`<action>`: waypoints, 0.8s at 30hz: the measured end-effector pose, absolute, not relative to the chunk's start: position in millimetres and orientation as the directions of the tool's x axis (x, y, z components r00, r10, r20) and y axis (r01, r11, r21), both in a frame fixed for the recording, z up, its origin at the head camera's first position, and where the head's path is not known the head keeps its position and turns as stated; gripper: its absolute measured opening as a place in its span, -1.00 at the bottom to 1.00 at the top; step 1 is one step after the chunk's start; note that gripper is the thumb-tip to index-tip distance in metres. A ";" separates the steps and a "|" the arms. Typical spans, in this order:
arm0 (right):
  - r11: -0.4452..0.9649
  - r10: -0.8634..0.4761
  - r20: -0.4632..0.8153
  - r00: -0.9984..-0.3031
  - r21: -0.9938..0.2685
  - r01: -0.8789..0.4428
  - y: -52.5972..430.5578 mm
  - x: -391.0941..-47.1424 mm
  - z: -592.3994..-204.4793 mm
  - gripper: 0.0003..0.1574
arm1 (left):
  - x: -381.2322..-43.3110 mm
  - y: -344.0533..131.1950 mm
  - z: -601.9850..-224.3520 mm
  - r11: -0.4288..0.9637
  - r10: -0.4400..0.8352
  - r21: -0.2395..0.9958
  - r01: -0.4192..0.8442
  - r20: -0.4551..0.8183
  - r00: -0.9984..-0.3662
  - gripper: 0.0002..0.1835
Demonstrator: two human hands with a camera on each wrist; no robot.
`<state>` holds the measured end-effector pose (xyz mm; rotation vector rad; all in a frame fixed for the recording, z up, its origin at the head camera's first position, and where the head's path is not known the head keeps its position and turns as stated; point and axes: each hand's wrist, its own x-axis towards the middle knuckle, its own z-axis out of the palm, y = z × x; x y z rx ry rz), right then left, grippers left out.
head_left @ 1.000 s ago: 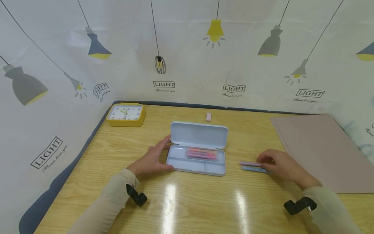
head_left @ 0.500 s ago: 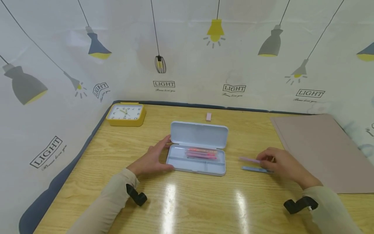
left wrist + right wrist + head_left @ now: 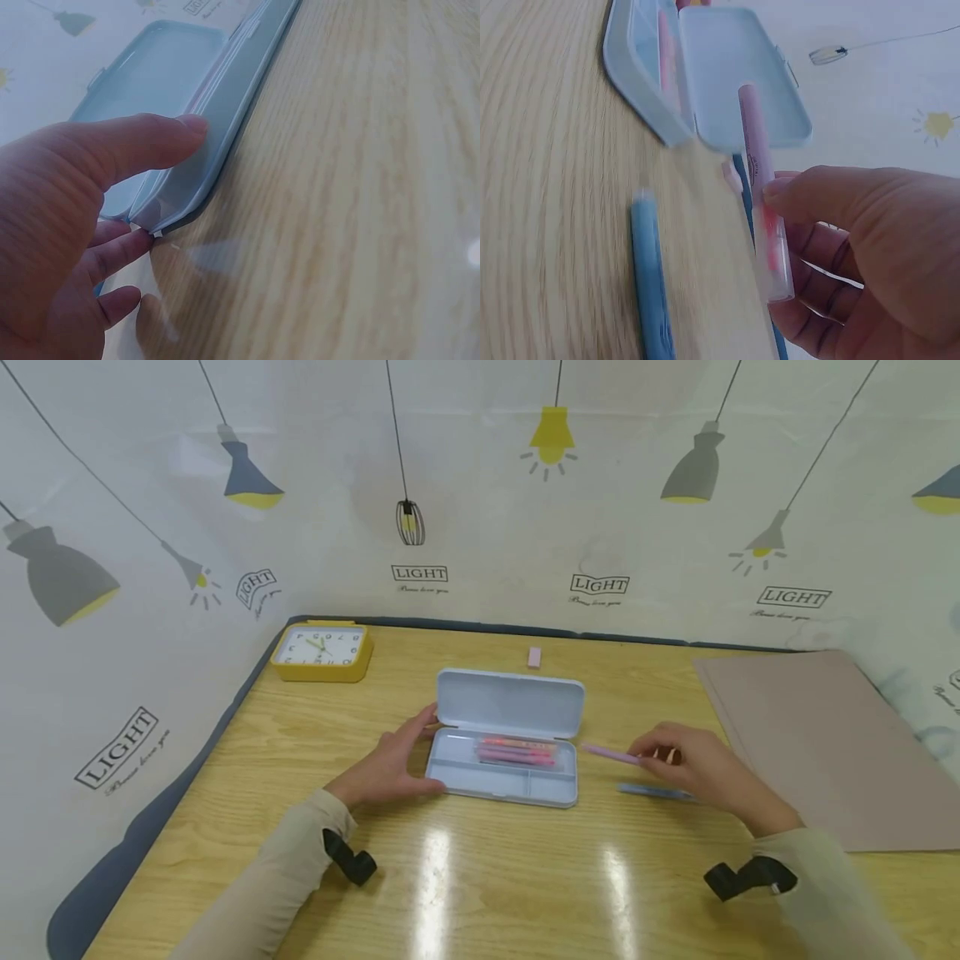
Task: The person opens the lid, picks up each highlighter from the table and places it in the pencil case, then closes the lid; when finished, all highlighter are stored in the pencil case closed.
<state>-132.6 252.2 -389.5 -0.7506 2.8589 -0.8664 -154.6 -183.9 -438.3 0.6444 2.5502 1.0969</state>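
A light-blue pencil case (image 3: pixel 477 783) lies with its lid raised, in the middle of the table. My left hand (image 3: pixel 390 766) holds its left end, the thumb along the front wall and the other fingers round by the hinge corner. Inside the back compartment rests a clear packet of pink and purple pens (image 3: pixel 517 752). To the right of the case, my right hand (image 3: pixel 693 764) pinches a purple pen (image 3: pixel 756 142) between thumb and fingers, lifted off the table. One end of this pen is see-through, with pink inside. A blue pen (image 3: pixel 651 277) lies on the table below that hand.
A yellow alarm clock (image 3: pixel 322 652) stands at the back left. A small pink eraser (image 3: pixel 534 657) lies behind the case. A large greyish-pink sheet (image 3: pixel 825 743) covers the table's right side. Behind the table (image 3: pixel 525 877) hangs a lamp-patterned cloth (image 3: pixel 480 485).
My right hand has picked the purple pen up from beside the blue pen and brought it left and away from me, towards the case. My left hand stays at the case.
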 end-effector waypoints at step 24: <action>0.686 -0.575 -0.017 -0.818 -0.554 -0.471 141.4 -159.8 -398.3 -0.83 | -155.9 -186.1 -441.0 0.592 0.515 0.751 0.291 -0.074 -0.854 0.24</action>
